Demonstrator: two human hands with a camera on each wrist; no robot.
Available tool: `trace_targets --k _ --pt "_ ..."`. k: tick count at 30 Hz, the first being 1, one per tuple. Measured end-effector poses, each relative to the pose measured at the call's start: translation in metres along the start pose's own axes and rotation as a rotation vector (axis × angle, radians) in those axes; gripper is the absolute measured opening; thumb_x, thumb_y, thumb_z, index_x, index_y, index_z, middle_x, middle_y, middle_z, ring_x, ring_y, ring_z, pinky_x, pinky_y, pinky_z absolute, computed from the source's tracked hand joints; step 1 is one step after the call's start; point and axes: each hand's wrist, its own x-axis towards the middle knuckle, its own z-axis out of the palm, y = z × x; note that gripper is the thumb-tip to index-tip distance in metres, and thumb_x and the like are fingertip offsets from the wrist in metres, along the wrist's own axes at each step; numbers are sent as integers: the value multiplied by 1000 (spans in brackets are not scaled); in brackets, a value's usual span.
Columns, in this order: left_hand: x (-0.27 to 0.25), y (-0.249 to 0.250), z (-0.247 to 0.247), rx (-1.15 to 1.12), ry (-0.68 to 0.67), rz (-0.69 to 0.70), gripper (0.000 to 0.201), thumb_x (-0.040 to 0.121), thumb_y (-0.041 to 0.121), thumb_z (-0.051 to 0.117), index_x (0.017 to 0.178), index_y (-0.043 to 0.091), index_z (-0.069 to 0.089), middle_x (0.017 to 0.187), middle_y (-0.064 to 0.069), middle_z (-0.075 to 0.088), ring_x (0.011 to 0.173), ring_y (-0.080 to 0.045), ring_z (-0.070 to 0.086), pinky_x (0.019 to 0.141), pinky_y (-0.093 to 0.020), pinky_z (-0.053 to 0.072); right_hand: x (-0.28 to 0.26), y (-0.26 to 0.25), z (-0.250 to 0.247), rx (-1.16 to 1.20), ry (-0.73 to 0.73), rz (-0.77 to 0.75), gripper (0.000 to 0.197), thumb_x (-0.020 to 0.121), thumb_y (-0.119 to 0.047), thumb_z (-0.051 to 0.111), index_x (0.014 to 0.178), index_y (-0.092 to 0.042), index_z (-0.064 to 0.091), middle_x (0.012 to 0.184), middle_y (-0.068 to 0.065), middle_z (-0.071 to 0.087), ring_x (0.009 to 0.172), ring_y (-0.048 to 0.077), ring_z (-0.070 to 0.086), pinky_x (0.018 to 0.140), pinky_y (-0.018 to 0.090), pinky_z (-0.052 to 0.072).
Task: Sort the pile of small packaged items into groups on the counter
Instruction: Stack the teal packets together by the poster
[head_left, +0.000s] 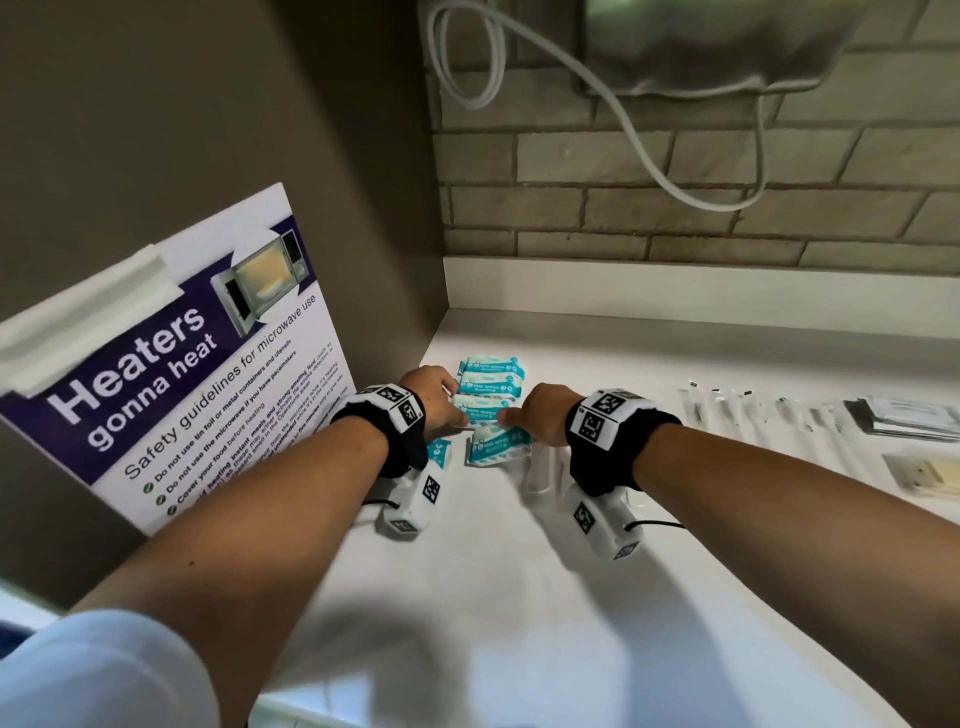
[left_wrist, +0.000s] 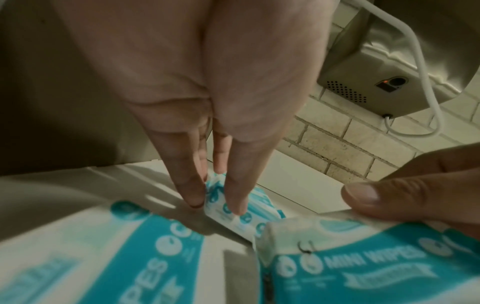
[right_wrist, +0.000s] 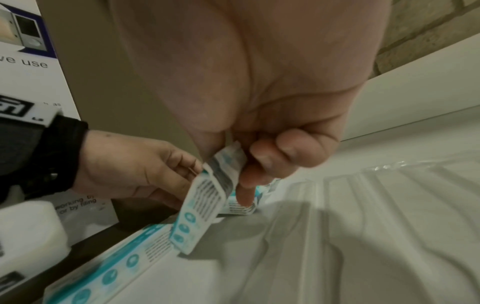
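Observation:
Several teal-and-white mini wipes packets (head_left: 491, 387) lie in a column near the counter's back-left corner. My left hand (head_left: 448, 400) reaches to the column's left side; in the left wrist view its straight fingers (left_wrist: 235, 197) touch the packet ends (left_wrist: 223, 214). My right hand (head_left: 511, 418) comes in from the right and pinches one wipes packet (right_wrist: 205, 201) between thumb and curled fingers, tilted up on its edge. Two more packets (head_left: 497, 446) (head_left: 439, 449) lie flat just in front of the hands.
A microwave safety poster (head_left: 197, 374) leans on the left wall, close to my left forearm. Clear-wrapped long items (head_left: 769, 421), dark sachets (head_left: 904, 415) and a yellowish packet (head_left: 924, 473) lie to the right. A steel wall unit (head_left: 717, 47) with a white cable (head_left: 639, 140) hangs above.

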Motion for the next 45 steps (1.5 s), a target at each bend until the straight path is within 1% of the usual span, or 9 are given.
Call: trace_targets --k 6,10,15,21,24,27,30,37,45 --pt "-1 1 -6 75 -17 48 44 78 18 78 117 18 58 118 -5 62 105 -22 62 95 -34 51 9 -12 9 40 23 11 42 96 -43 53 114 -6 62 112 10 70 101 25 68 86 32 53" --pt "-11 -5 -10 106 -46 45 45 85 15 70 127 14 54 125 -8 59 109 -24 62 94 -37 53 12 -21 9 81 36 22 36 95 -41 57 107 -8 62 109 11 71 87 24 65 83 32 54" --pt "-34 -17 -3 226 -23 10 66 79 35 75 134 11 46 133 -8 57 120 -22 56 101 -37 47 17 -21 14 123 30 -75 33 92 -26 61 63 -20 46 87 8 62 63 20 58 44 24 46" --pt "-64 -26 4 423 -3 -58 76 73 48 77 129 9 44 126 -9 59 114 -28 57 86 -31 48 16 -30 17 -5 12 -102 35 85 -32 69 61 -24 45 81 2 57 75 23 56 69 32 49" --pt "-76 -27 4 408 13 -102 74 69 39 80 124 6 43 121 -11 59 108 -30 58 78 -30 47 9 -38 18 -155 21 -94 31 82 -43 71 79 -15 58 69 -1 50 73 21 54 67 29 46" --pt "-86 -24 -1 363 -5 -126 83 66 26 83 130 2 37 121 -12 56 109 -30 57 75 -29 45 9 -41 19 -238 40 -125 36 81 -43 72 83 -12 55 70 1 49 75 22 54 65 28 45" --pt "-94 -21 -4 270 -23 -18 84 64 11 82 133 7 34 118 -9 58 102 -26 58 75 -29 47 13 -38 19 -256 52 -124 35 78 -38 77 88 -10 59 73 1 54 75 23 56 64 28 45" --pt "-95 -15 11 284 -101 214 51 69 -4 70 112 22 61 114 3 64 91 -12 56 71 -16 42 14 -25 9 -275 63 -126 49 79 -40 78 116 -11 65 113 6 67 103 25 64 81 28 51" --pt "-82 -16 21 173 -79 310 49 72 -13 63 108 20 66 126 -2 58 110 -17 59 92 -20 49 24 -18 6 -307 76 -106 42 83 -39 71 115 -12 67 108 5 67 87 22 59 70 26 46"
